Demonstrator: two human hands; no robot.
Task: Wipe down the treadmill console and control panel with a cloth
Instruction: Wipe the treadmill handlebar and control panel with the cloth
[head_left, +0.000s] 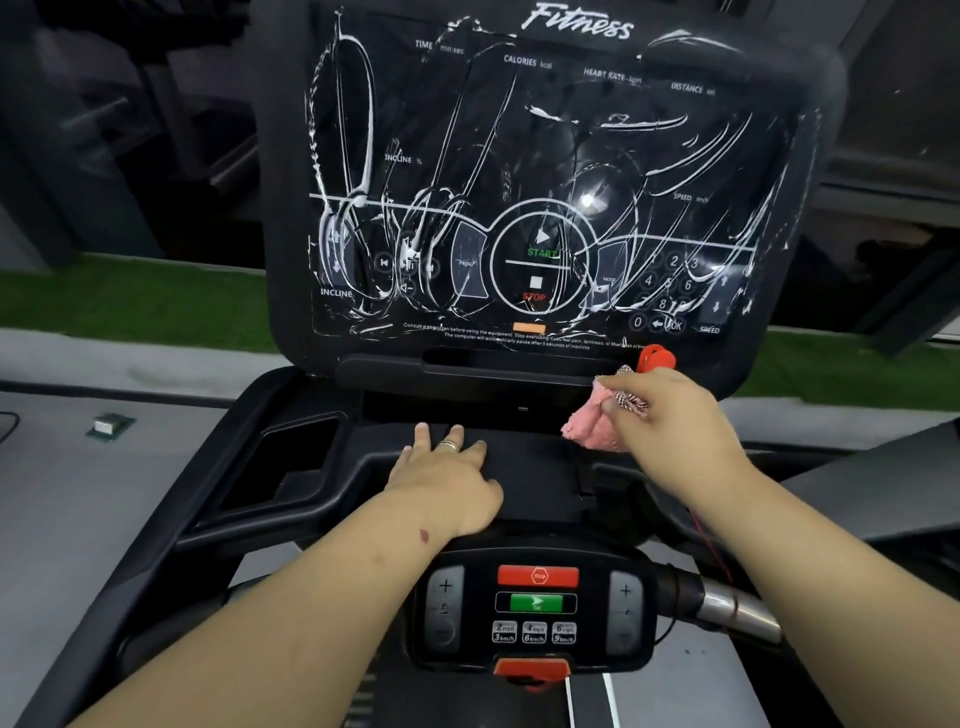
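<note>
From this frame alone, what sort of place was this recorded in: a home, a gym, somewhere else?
Probably a gym or fitness room, though a home setup can't be ruled out. The person stands on a treadmill whose console reads "Fitness", with a lower control panel. Green turf-like flooring lies beyond, and dark shapes behind may be other machines.

Two hands: left hand (448, 480), right hand (670, 415). One ring (450, 445) on the left hand. One pink cloth (592, 428). One console (545, 176), covered in white foam streaks too many to count. One lower control panel (532, 608) with one red stop button (537, 576), one green go button (536, 603), three speed keys (534, 632) in a row, and two plus/minus rockers (444, 608), one each side. One red safety key (657, 357). One tray recess (291, 462) on the left. One metal handlebar (737, 608). One small box (108, 425) on the floor.
</note>
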